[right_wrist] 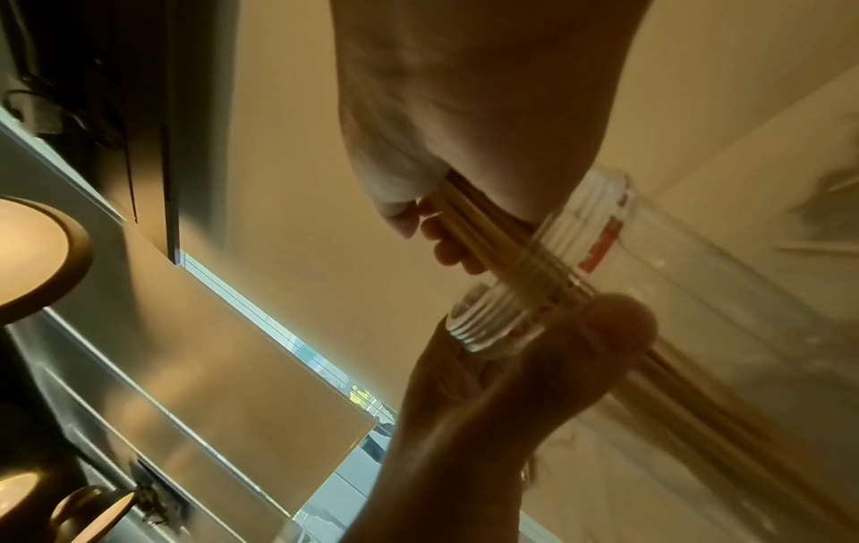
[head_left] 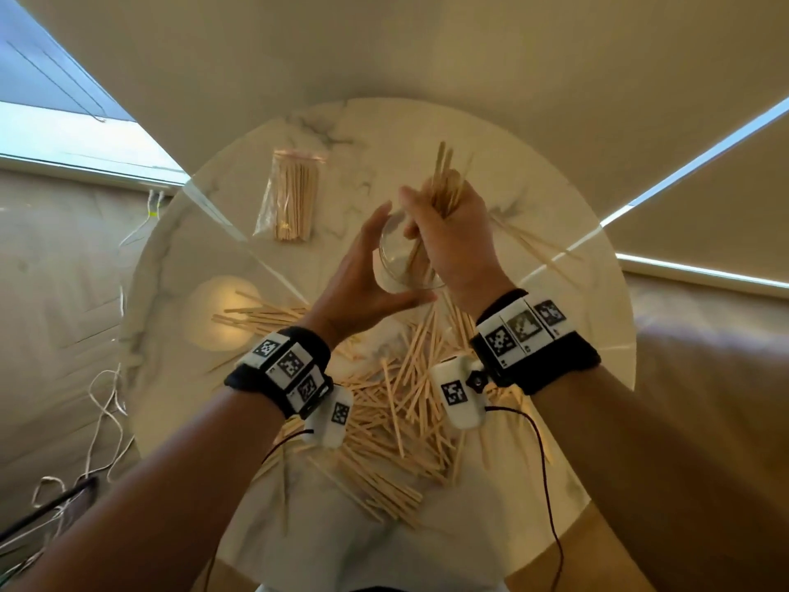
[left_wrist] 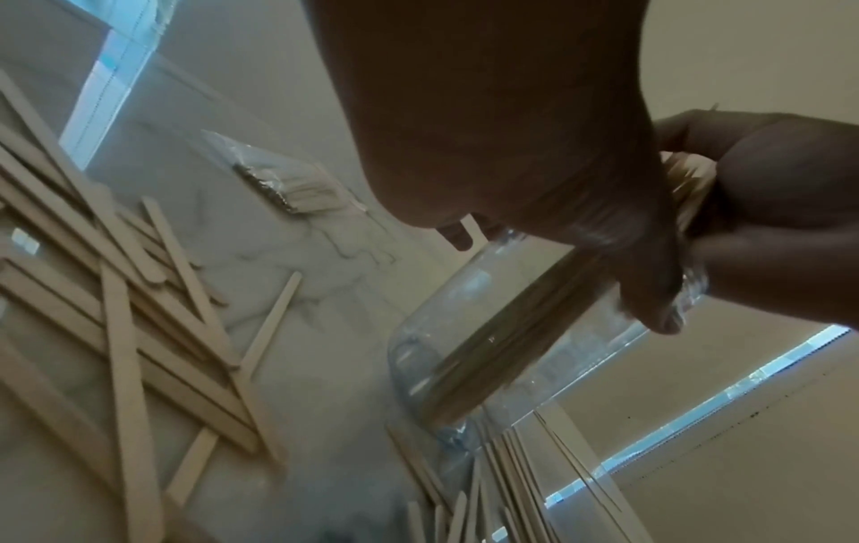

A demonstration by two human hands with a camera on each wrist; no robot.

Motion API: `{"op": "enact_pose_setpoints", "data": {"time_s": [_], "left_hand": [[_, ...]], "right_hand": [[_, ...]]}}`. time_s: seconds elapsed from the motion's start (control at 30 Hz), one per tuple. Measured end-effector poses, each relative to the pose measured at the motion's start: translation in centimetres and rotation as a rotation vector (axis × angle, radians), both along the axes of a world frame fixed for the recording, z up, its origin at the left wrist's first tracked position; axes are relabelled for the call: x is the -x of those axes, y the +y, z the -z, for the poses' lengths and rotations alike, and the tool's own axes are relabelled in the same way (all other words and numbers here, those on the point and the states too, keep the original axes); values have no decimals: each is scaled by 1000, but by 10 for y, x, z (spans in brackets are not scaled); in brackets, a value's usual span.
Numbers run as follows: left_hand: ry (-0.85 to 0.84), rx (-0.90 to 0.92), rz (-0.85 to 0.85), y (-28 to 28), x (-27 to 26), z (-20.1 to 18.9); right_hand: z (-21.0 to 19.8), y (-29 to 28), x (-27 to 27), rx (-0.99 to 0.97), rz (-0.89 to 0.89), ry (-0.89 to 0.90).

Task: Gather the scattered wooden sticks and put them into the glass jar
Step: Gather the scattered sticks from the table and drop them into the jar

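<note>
A clear glass jar (head_left: 397,267) stands near the middle of the round marble table (head_left: 589,335). My left hand (head_left: 371,267) curls round its near left side, thumb toward me. My right hand (head_left: 452,232) grips a bundle of wooden sticks (head_left: 444,177) above the jar mouth; their lower ends reach down inside the glass. The right wrist view shows the bundle (right_wrist: 469,216) passing through the threaded neck of the jar (right_wrist: 557,264). In the left wrist view the sticks lean inside the jar (left_wrist: 488,349). Many flat scattered sticks (head_left: 397,403) lie on the table between my wrists.
A clear plastic bag of sticks (head_left: 294,194) lies at the table's far left. Several thin skewers (head_left: 533,245) lie on the right side, beyond my right hand. More flat sticks (head_left: 256,318) spread left of the jar. Cables (head_left: 106,399) trail over the floor at left.
</note>
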State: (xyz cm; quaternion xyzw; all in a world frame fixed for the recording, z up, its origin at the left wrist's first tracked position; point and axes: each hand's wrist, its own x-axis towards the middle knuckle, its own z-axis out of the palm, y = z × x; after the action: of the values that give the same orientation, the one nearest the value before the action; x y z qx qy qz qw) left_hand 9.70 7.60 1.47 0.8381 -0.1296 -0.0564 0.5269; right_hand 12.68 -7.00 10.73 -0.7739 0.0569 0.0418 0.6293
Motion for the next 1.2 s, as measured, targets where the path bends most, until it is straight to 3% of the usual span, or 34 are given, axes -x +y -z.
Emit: {"op": "enact_pose_setpoints", "data": {"time_s": [0.17, 0.33, 0.4, 0.5, 0.57, 0.67, 0.73, 0.8, 0.93, 1.1, 1.2], "left_hand": [[33, -7, -61, 1, 5, -3], [19, -14, -49, 3, 3, -5], [48, -59, -58, 4, 2, -6], [112, -122, -89, 7, 10, -4], [143, -130, -123, 8, 26, 1], [207, -163, -189, 7, 67, 15], [257, -253, -166, 3, 96, 25], [226, -389, -47, -4, 118, 36], [168, -526, 91, -36, 135, 40], [272, -474, 127, -70, 119, 29], [319, -387, 38, -62, 110, 20]], "right_hand": [[-3, -14, -2, 42, -109, -63], [-11, -31, 7, 338, -493, -104], [-19, -43, 7, 321, -444, -143], [-23, -74, 6, 268, -219, -139], [-9, -102, 15, 303, -70, -5], [34, -143, 52, 546, 49, 395], [65, -158, 90, 699, -10, 687], [83, -151, 125, 770, -72, 840], [103, -110, 159, 657, 63, 695], [100, -69, 150, 503, 45, 474], [99, -71, 147, 553, 54, 423]]}}
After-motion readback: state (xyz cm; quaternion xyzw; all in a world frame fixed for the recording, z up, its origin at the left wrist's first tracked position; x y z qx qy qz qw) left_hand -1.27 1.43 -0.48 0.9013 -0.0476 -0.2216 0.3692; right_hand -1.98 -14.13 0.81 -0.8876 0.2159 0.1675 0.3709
